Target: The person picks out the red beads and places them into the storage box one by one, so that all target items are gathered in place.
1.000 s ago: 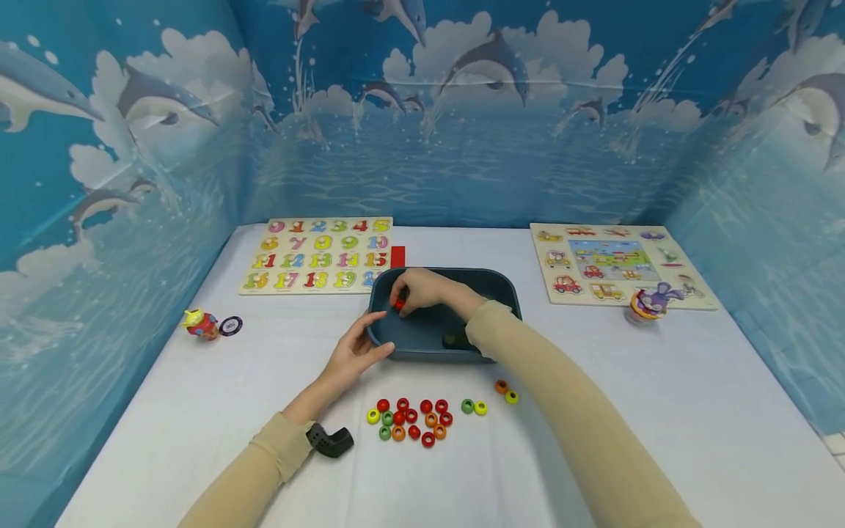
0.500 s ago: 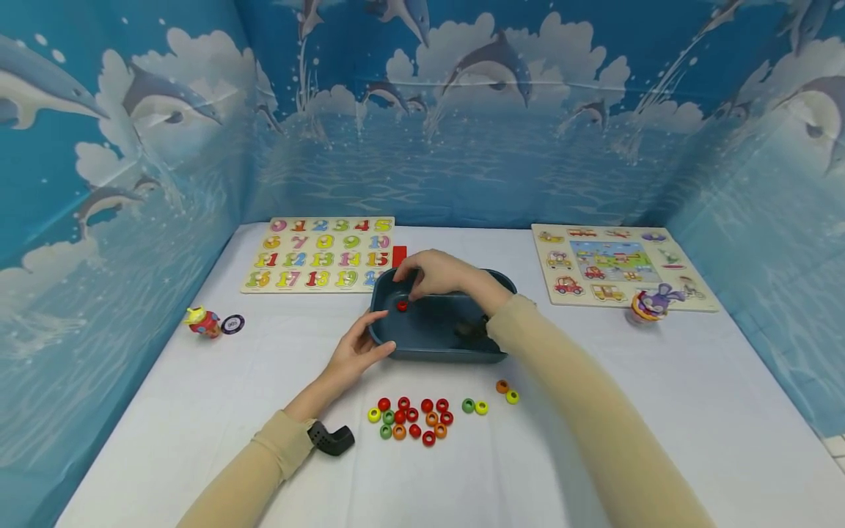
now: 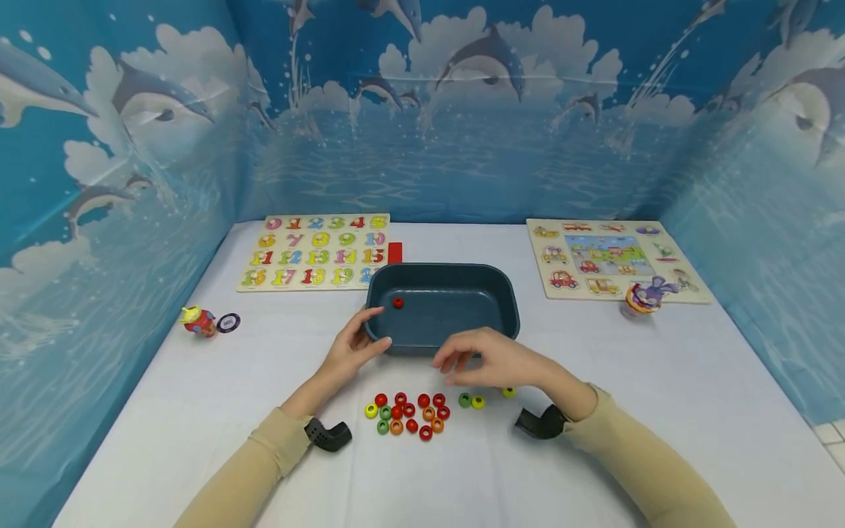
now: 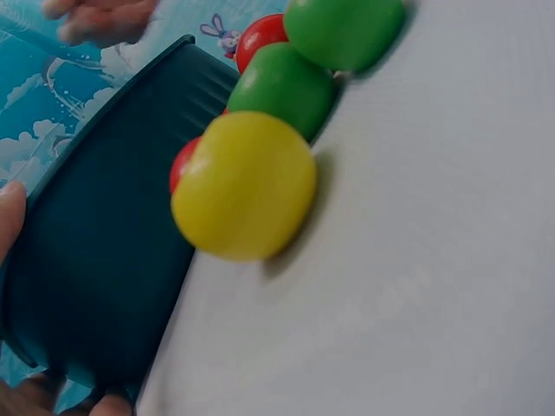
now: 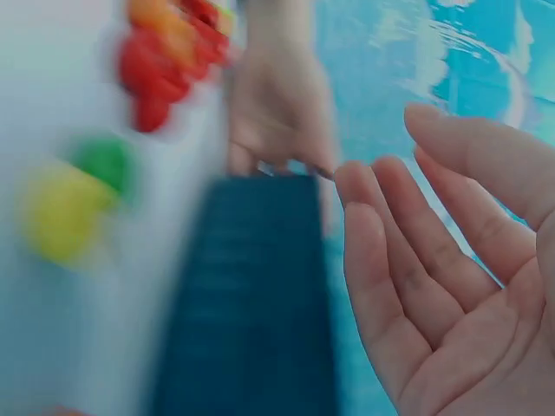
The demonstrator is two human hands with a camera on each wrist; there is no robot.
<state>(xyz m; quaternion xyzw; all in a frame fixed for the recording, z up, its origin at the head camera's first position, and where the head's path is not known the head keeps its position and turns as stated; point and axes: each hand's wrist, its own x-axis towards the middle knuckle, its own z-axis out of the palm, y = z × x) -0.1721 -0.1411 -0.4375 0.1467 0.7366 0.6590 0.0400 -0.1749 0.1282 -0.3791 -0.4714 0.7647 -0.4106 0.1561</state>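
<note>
Head view: a person's left hand [image 3: 346, 356] is gripping the left end of the dark tray [image 3: 449, 323], thumb at the near rim, fingers along the side. A red bead [image 3: 398, 303] is lying inside, toward the left. The right hand [image 3: 495, 358] is hovering by the near rim, its grip relaxed, fingers loosely bent; it is hiding part of that rim and of a yellow bead [image 3: 508, 393]. Before the tray, mixed beads [image 3: 397, 412] are lying loosely grouped, a green-and-yellow pair [image 3: 478, 402] just to their right.

Behind, the tray is covering a corner of the number board [image 3: 317, 253]; a red piece [image 3: 394, 253] is sitting beside that board. Far right, a rabbit figure [image 3: 650, 293] is overlapping the near edge of the picture board [image 3: 607, 260] in view. Far left, a toy [image 3: 199, 320] is resting near a disc [image 3: 228, 323].

White cloth is covering the table [image 3: 422, 491]. A blue dolphin sheet [image 3: 449, 169] is enclosing the back and sides, pale tiles [image 3: 828, 434] showing at the right edge.
</note>
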